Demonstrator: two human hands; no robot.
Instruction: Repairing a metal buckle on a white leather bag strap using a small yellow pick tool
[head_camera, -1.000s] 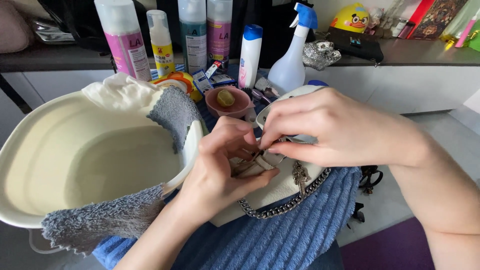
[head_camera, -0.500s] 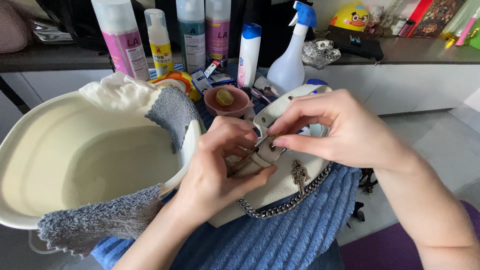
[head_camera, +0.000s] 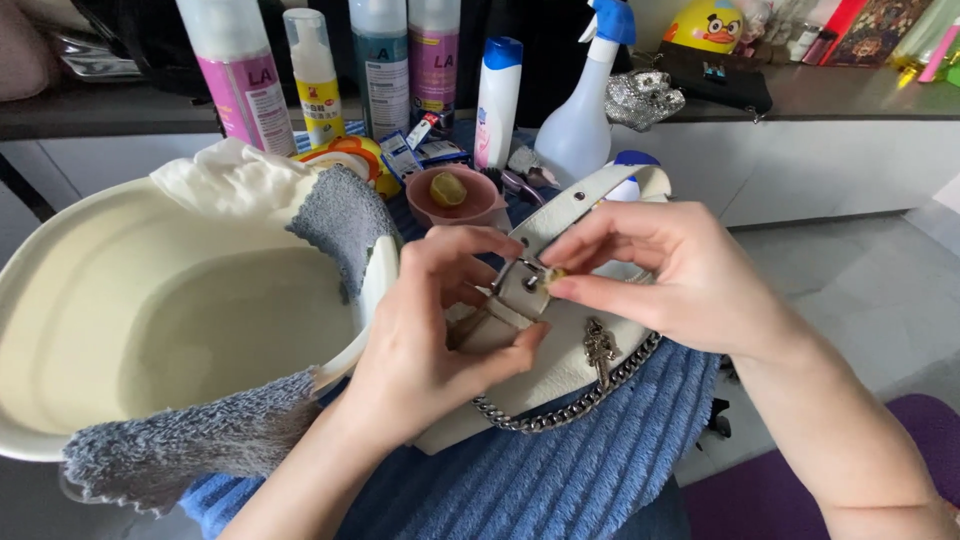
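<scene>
- The right hand (head_camera: 680, 285) pinches a small yellowish piece (head_camera: 553, 276) between thumb and forefinger, pressing it against the silver metal buckle (head_camera: 527, 275) of a cream leather strap (head_camera: 570, 205)
- The left hand (head_camera: 430, 345) is closed on the cream leather handbag (head_camera: 560, 345), thumb across its front, fingers curled around the strap just left of the buckle
- The handbag lies tilted on a blue ribbed towel (head_camera: 560, 470), with a silver curb chain (head_camera: 575, 400) running along its lower edge and a small silver charm (head_camera: 600, 350) hanging on its front
- Just left of the hands sits a wide cream plastic basin (head_camera: 110, 330); a grey terry cloth (head_camera: 200, 440) is draped over its near rim, another grey cloth (head_camera: 340, 220) over its far rim beside a white cloth (head_camera: 225, 175)
- Behind the bag stands a small pink bowl (head_camera: 480, 205) holding a yellow-green lump (head_camera: 447, 188)
- Farther back on the surface stands a row of bottles: a white foam bottle with a pink label (head_camera: 240, 75), a small white and yellow pump bottle (head_camera: 315, 70), two tall cans, a white bottle with a blue cap (head_camera: 497, 90) and a white spray bottle with a blue trigger (head_camera: 585, 110)
- A dark shelf (head_camera: 850, 100) behind carries a yellow duck-shaped toy (head_camera: 705, 25)
</scene>
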